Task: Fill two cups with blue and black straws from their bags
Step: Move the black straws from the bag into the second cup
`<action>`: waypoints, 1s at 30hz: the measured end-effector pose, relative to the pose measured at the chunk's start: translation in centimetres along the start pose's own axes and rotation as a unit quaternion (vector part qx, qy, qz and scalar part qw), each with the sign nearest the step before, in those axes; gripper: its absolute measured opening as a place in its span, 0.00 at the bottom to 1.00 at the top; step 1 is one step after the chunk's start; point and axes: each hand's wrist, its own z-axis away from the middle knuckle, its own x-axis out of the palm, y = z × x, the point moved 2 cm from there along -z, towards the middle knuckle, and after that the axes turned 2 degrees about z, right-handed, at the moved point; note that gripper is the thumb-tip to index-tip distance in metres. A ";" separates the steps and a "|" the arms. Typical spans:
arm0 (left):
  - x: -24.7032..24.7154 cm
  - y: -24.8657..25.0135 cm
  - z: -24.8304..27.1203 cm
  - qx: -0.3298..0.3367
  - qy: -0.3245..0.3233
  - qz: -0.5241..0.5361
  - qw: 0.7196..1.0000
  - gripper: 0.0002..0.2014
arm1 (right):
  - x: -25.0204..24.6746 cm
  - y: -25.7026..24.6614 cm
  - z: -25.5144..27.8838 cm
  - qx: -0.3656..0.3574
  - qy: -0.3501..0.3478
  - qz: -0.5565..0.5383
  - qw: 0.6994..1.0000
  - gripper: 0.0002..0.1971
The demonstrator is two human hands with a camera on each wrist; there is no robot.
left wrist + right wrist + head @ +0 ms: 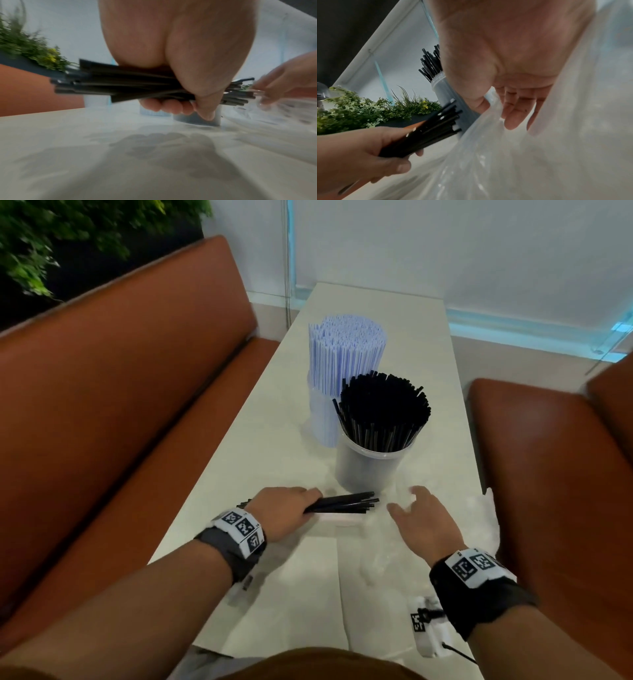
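Here the left hand (284, 513) has its fingers (169, 105) curled under a small bundle of black straws (344, 503), thumb clamped over the top, the bundle held level just above the pale surface (281, 594). The straw ends stick out past the fingers on both sides, uneven in length. Just beyond those tips lies the right hand (423, 520), its fingers (515, 108) loosely spread and relaxed, gripping nothing, resting against a clear plastic bag (479, 529) that is crumpled under and to the outside of that hand.

Ahead of both sets of fingers stands a clear cup (371, 463) packed with black straws (383, 409), upright and fanning out at the rim. Behind it, touching or nearly so, a second cup (322, 419) holds a tall, tight bunch of blue-and-white striped straws (346, 350). The full black cup stands directly in front of the bundle's tips, near them but apart.

Brown benches (120, 392) flank the surface on both sides, and green foliage (30, 241) sits behind the left one. Both wrists wear bands with printed markers (241, 525).
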 end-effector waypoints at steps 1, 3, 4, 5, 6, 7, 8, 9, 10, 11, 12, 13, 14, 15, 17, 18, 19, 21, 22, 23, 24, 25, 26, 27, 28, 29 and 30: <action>-0.1 -0.1 0.3 0.002 0.013 0.005 1.000 0.11 | -0.3 -0.3 0.2 -0.004 0.045 -0.012 0.999 0.32; -0.4 0.3 0.8 0.005 0.041 0.010 0.999 0.11 | -1.4 -1.3 0.8 -0.057 0.155 -0.095 0.982 0.28; -0.6 0.6 0.9 0.006 0.053 0.012 0.998 0.12 | -1.9 -1.9 1.1 -0.103 0.191 -0.161 0.963 0.24; -0.7 1.1 0.9 0.009 0.066 0.016 0.998 0.12 | -2.2 -2.6 1.5 -0.144 0.201 -0.229 0.942 0.20; -0.8 1.7 0.9 0.016 0.078 0.022 0.997 0.13 | -2.3 -3.2 1.9 -0.173 0.185 -0.286 0.924 0.19; -1.0 2.5 0.7 0.027 0.092 0.029 0.995 0.13 | -2.3 -3.8 2.2 -0.187 0.147 -0.324 0.916 0.20; -1.1 3.4 0.5 0.043 0.107 0.037 0.993 0.13 | -2.0 -4.4 2.5 -0.189 0.092 -0.342 0.916 0.21; -1.3 4.3 0.2 0.059 0.119 0.041 0.990 0.13 | -1.8 -5.0 2.8 -0.189 0.041 -0.350 0.917 0.22; -1.5 5.1 -0.1 0.070 0.129 0.043 0.988 0.12 | -1.6 -5.4 3.1 -0.192 0.014 -0.362 0.912 0.20; -1.8 5.7 -0.3 0.073 0.138 0.044 0.987 0.12 | -1.6 -5.5 3.2 -0.196 0.022 -0.392 0.899 0.17; -2.1 6.1 -0.6 0.069 0.144 0.048 0.986 0.12 | -2.0 -5.5 3.2 -0.193 0.052 -0.435 0.878 0.13; -2.3 6.3 -0.7 0.062 0.148 0.053 0.986 0.12 | -2.4 -5.2 3.1 -0.185 0.081 -0.470 0.859 0.10; -2.4 6.4 -0.9 0.057 0.150 0.061 0.985 0.13 | -2.7 -5.0 2.9 -0.182 0.089 -0.480 0.854 0.09; -2.5 6.5 -1.0 0.054 0.150 0.069 0.985 0.13 | -2.7 -4.9 2.7 -0.185 0.071 -0.455 0.868 0.07; -2.6 7.2 -1.2 0.057 0.148 0.073 0.985 0.14 | -2.0 -4.9 2.6 -0.182 0.016 -0.382 0.906 0.09; -2.8 7.5 -1.3 0.057 0.148 0.077 0.984 0.12 | -1.7 -4.8 2.6 -0.170 0.006 -0.386 0.907 0.11; -3.1 7.7 -1.4 0.051 0.149 0.089 0.983 0.10 | -1.7 -4.6 2.6 -0.152 0.002 -0.422 0.894 0.12; -4.4 7.6 -1.5 0.030 0.162 0.151 0.975 0.07 | -1.9 -4.3 2.6 -0.095 -0.026 -0.528 0.844 0.19; -5.3 7.6 -1.4 0.022 0.178 0.213 0.960 0.07 | -2.0 -4.0 2.5 -0.059 -0.045 -0.568 0.820 0.24; -6.4 7.8 -1.2 0.022 0.201 0.295 0.934 0.05 | -2.1 -3.7 2.4 -0.025 -0.062 -0.594 0.802 0.28; -7.7 8.2 -1.1 0.031 0.227 0.384 0.895 0.04 | -2.1 -3.5 2.3 0.002 -0.078 -0.611 0.788 0.31; -9.1 9.0 -0.9 0.048 0.255 0.459 0.849 0.04 | -1.9 -3.4 2.2 0.019 -0.098 -0.622 0.777 0.33; -10.5 9.8 -0.8 0.069 0.282 0.521 0.802 0.05 | -1.8 -3.5 2.3 0.031 -0.118 -0.632 0.766 0.35; -11.8 10.5 -0.8 0.092 0.305 0.575 0.754 0.06 | -1.5 -3.6 2.5 0.039 -0.138 -0.641 0.754 0.36; -12.8 11.1 -0.9 0.111 0.323 0.622 0.705 0.06 | -1.3 -3.8 2.7 0.045 -0.157 -0.651 0.741 0.37; -13.6 11.4 -1.1 0.123 0.334 0.660 0.662 0.05 | -1.1 -4.0 2.8 0.047 -0.176 -0.663 0.726 0.39; -14.1 11.7 -1.3 0.128 0.338 0.688 0.629 0.05 | -1.0 -4.2 3.1 0.045 -0.193 -0.678 0.708 0.40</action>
